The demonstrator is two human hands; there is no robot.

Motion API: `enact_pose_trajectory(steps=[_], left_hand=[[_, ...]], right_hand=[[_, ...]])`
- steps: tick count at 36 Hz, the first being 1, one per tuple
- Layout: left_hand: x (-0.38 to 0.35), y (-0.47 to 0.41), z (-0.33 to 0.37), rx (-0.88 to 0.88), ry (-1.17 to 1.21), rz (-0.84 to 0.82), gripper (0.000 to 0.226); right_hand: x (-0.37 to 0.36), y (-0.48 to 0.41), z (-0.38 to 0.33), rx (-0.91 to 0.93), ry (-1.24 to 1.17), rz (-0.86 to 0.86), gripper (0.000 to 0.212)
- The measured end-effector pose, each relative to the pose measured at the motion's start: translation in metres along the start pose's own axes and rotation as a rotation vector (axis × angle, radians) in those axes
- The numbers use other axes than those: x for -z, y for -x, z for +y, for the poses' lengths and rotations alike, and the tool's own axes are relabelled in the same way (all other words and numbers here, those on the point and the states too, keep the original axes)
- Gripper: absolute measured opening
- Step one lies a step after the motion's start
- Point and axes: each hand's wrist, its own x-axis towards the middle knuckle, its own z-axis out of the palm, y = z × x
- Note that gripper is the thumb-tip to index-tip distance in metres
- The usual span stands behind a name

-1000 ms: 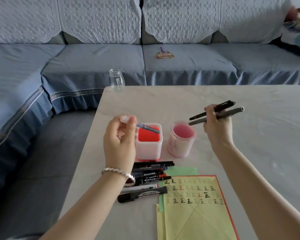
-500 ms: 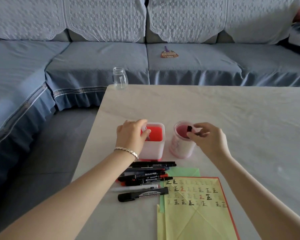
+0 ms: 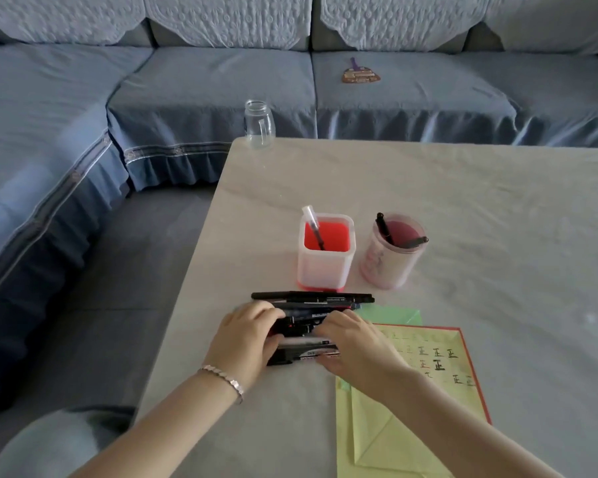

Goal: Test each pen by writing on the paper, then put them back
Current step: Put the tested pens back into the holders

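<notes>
A: Where did the pens (image 3: 311,297) lie?
B: Heaped on the desk (image 3: 497,208), just beside the paper (image 3: 428,401), near the square cup (image 3: 325,270) and the round cup (image 3: 387,267).
A: And the grip?
B: Clamped: left hand (image 3: 252,336) and right hand (image 3: 356,343) each curled round the heap's ends, probably bunching it to lift.

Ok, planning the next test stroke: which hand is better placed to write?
Likely right: the right hand grips the pen pile beside the yellow paper; the left hand grips its far end.
</notes>
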Motion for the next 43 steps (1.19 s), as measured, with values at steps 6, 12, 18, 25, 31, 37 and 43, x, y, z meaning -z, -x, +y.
enact_pose_trajectory(steps=[6, 12, 18, 25, 31, 37, 43], left_hand=[[0.001, -0.005, -0.001, -0.005, -0.011, -0.029, 0.036], [0.002, -0.004, -0.003, 0.007, -0.043, -0.068, 0.027], [0.006, -0.014, 0.001, 0.036, -0.116, -0.186, 0.031], [0.01, -0.016, 0.004, -0.073, -0.158, -0.174, 0.02], [0.009, -0.013, 0.005, 0.098, 0.006, -0.189, 0.024], [0.02, -0.008, 0.017, 0.261, 0.28, -0.138, 0.018], [0.031, -0.004, 0.041, 0.39, 0.7, -0.147, 0.012]], right_hand=[[-0.003, -0.008, -0.01, -0.007, 0.161, -0.068, 0.038], [-0.01, -0.019, -0.018, 0.012, 0.416, -0.009, 0.042], [-0.011, -0.02, -0.018, 0.017, 0.395, -0.01, 0.036], [-0.005, -0.004, -0.013, 0.046, 0.279, -0.119, 0.028], [0.011, 0.024, 0.007, 0.022, 0.225, -0.08, 0.028], [0.04, 0.064, 0.031, -0.185, -0.167, -0.02, 0.026], [0.047, 0.069, 0.03, -0.523, -0.764, 0.44, 0.012]])
